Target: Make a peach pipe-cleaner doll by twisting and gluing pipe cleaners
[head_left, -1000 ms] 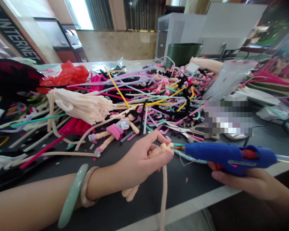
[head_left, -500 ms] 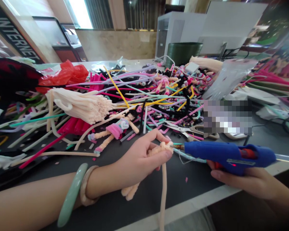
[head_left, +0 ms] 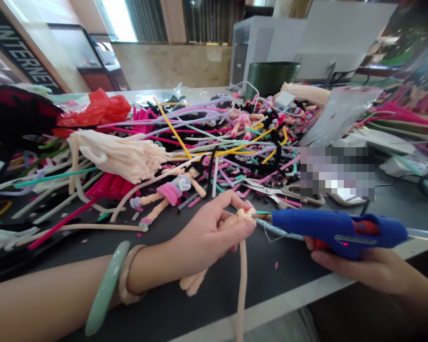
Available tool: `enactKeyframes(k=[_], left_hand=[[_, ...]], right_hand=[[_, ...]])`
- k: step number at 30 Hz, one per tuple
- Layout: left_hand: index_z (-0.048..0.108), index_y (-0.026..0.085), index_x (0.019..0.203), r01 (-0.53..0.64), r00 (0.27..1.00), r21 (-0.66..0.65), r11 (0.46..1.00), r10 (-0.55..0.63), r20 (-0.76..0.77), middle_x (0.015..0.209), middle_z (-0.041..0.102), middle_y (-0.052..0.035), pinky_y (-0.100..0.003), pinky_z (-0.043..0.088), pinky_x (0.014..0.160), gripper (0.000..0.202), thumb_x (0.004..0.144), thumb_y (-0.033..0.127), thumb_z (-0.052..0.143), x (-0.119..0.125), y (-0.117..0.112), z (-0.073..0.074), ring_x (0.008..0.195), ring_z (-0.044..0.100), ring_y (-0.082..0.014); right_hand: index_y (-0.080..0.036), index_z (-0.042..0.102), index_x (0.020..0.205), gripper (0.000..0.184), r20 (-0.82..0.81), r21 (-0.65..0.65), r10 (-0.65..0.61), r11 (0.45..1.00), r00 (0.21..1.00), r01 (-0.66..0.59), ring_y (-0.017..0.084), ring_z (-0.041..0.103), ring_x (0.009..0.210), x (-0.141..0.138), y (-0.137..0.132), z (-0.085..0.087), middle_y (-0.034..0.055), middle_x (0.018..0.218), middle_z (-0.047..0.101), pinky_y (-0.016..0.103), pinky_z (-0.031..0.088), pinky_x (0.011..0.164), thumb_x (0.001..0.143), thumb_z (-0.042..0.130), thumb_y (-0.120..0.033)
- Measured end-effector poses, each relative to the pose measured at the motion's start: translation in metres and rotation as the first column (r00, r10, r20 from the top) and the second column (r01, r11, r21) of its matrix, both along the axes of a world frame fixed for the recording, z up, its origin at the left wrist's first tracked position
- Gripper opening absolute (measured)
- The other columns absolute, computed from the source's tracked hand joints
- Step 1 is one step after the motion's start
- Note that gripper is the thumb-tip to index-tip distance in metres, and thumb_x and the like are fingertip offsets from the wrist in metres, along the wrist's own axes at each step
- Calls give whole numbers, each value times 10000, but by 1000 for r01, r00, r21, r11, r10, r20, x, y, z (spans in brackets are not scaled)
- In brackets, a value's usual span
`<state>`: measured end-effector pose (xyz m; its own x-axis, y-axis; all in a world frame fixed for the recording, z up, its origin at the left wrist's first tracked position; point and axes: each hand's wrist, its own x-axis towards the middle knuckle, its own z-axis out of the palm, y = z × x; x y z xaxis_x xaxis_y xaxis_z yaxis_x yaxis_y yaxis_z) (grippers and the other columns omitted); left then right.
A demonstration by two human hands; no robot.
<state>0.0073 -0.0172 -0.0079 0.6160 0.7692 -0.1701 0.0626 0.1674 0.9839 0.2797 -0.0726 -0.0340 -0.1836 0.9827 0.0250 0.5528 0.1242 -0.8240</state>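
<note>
Peach chenille stem (head_left: 241,285) — twisted top, tail dangling, in left hand (head_left: 207,232)

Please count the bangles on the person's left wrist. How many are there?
2. A pale green bangle sits farther up the arm, and a peach-coloured bangle sits beside it, nearer the left hand. Another could be hidden underneath, but none shows.

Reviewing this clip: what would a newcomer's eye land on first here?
The bright blue hot glue gun at lower right, held in the right hand, has its nozzle at the peach pipe-cleaner bundle in the left hand. Behind them, a tangled heap of multicoloured pipe cleaners covers the dark table, with a small pipe-cleaner doll at its front edge. A pale green bangle circles the left wrist.
</note>
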Motion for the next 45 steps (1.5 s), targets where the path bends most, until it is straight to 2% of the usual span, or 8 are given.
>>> enactKeyframes(k=[7, 15, 21, 25, 29, 36, 40, 45], left_hand=[[463, 199, 925, -5, 1000, 1, 1000, 5, 0, 496, 425, 126, -89, 330, 384, 157, 890, 293, 583, 0, 0, -1, 372, 359, -5], [455, 196, 940, 14, 1000, -23, 1000, -14, -2, 484, 414, 135, -91, 332, 380, 151, 894, 272, 577, 1, 1, 2, 365, 352, -6], [455, 203, 950, 23, 1000, -32, 999, -23, -4, 481, 416, 134, -88, 314, 356, 157, 891, 279, 579, 0, 2, 1, 362, 354, -14], [453, 204, 946, 17, 1000, -33, 999, -17, 14, 478, 421, 133, -86, 338, 372, 159, 893, 285, 580, 1, 1, 0, 365, 359, -10], [460, 208, 949, 6, 1000, -26, 1000, -6, 22, 482, 412, 135, -84, 331, 368, 162, 894, 303, 580, 1, 0, 0, 360, 334, -4], [449, 206, 944, 10, 1000, -53, 999, -12, -26, 500, 422, 127, -94, 316, 355, 166, 896, 311, 569, 0, 1, 4, 370, 346, -14], [452, 214, 952, -7, 1000, -94, 996, 5, -20, 499, 428, 126, -105, 292, 337, 171, 891, 320, 571, 1, 1, 3, 360, 330, -21], [458, 221, 949, -21, 999, -112, 993, 25, 32, 496, 433, 119, -111, 272, 325, 158, 890, 316, 569, 1, 1, -1, 355, 330, -28]], right_hand=[[-246, 702, 794, 133, 8, -13, 65, 998, 998, -65, 166, 682, 649, 3, 2, 2, -4, 721, 720, 204, 573, 602, 733, 725, -361], [-260, 698, 746, 282, -109, 48, -114, 992, 987, 120, 153, 649, 640, -11, -4, 0, -16, 687, 702, 203, 544, 609, 684, 741, -531], [-254, 706, 733, 242, -161, 15, -141, 989, 977, 145, 151, 642, 662, -13, -5, 2, -11, 706, 697, 200, 533, 622, 680, 762, -483], [-253, 709, 775, 190, -163, 17, -121, 992, 979, 126, 155, 657, 678, -9, -4, -1, -11, 732, 701, 196, 547, 632, 702, 757, -421], [-286, 710, 831, 109, -117, 61, -1, 998, 993, 8, 158, 690, 689, 0, 1, -5, -22, 766, 724, 184, 573, 635, 732, 743, -316], [-304, 697, 867, 136, -66, 161, 89, 984, 994, -78, 175, 720, 705, 5, 8, -5, -23, 794, 740, 194, 594, 640, 743, 724, -254], [-261, 687, 815, 119, -102, 101, 52, 994, 993, -42, 202, 721, 694, 0, 6, -3, 6, 782, 749, 228, 603, 628, 715, 740, -295], [-228, 676, 813, 185, -119, -17, -83, 997, 989, 82, 206, 695, 777, -7, -2, 1, 32, 839, 745, 255, 573, 735, 723, 732, -379]])
